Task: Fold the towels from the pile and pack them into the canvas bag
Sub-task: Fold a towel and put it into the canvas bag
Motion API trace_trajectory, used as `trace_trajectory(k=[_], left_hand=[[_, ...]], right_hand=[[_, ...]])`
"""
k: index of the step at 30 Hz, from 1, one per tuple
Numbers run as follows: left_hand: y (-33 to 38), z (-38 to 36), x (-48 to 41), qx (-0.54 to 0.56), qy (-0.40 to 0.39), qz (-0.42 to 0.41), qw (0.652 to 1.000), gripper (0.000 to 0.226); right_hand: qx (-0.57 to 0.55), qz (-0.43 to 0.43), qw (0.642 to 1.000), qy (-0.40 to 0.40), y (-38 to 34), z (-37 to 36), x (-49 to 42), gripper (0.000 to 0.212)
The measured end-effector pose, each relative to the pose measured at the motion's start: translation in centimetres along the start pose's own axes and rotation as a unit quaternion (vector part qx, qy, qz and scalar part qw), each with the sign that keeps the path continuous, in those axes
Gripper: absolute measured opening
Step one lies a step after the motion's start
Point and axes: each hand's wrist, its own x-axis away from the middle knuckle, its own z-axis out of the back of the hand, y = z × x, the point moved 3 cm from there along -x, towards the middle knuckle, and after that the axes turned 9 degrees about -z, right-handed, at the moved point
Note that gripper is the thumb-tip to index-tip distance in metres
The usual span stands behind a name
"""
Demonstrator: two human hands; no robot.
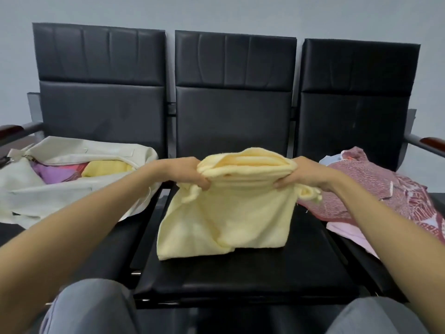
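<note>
A pale yellow towel (226,220) hangs over the middle black seat (240,273), its lower edge lying on the cushion. My left hand (186,173) grips the towel's bunched top at the left. My right hand (304,175) grips the same top edge at the right. The cream canvas bag (48,196) lies open on the left seat, holding purple, pink and yellow folded towels. A pile of red-patterned and pink towels (385,196) sits on the right seat.
Three black padded seats stand in a row against a grey wall. Metal armrests with wooden tops (14,130) flank both ends. My knees in grey trousers (89,309) are at the bottom of the view.
</note>
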Motion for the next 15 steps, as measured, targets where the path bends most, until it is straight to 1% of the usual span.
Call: trace_trajectory(k=[2,4,6,8,10,11,12,13,14,15], left_hand=[[-0.5,1.1,-1.7,-0.099,-0.015,0.025,0.995,0.009],[-1.4,1.7,-3.6,-0.219,0.03,0.044,0.974,0.009],[-2.0,2.4,-5.2,-0.256,0.117,0.041,0.959,0.017],[-1.9,3.4,-6.1,-0.281,0.233,0.002,0.931,0.017],[-1.4,4.7,-6.4,-0.316,0.332,-0.037,0.888,0.016],[-1.3,5.1,-6.4,-0.329,0.369,-0.054,0.868,0.018],[-1.2,5.2,-6.3,-0.338,0.395,-0.072,0.851,0.019],[-1.4,5.1,-6.3,-0.343,0.412,-0.091,0.839,0.019],[-1.8,4.8,-6.1,-0.339,0.418,-0.104,0.836,0.019],[-2.3,4.2,-6.0,-0.329,0.407,-0.104,0.846,0.02]], right_hand=[[0.066,-0.037,0.997,0.022,-0.2,0.4,-1.6,0.02],[0.081,-0.044,0.993,0.079,-0.4,0.6,-3.5,0.013],[0.126,-0.04,0.976,0.175,-1.3,1.0,-5.2,0.01],[0.206,-0.034,0.936,0.282,-2.5,1.5,-6.2,0.01],[0.247,0.016,0.895,0.372,-3.7,2.1,-6.5,0.004],[0.255,0.049,0.876,0.406,-4.0,2.4,-6.5,0.004],[0.264,0.081,0.858,0.434,-4.2,2.5,-6.2,0.009],[0.276,0.108,0.842,0.452,-4.2,2.6,-6.1,0.014],[0.29,0.127,0.831,0.457,-4.0,2.5,-5.9,0.017],[0.307,0.141,0.827,0.449,-3.5,2.3,-5.8,0.018]])
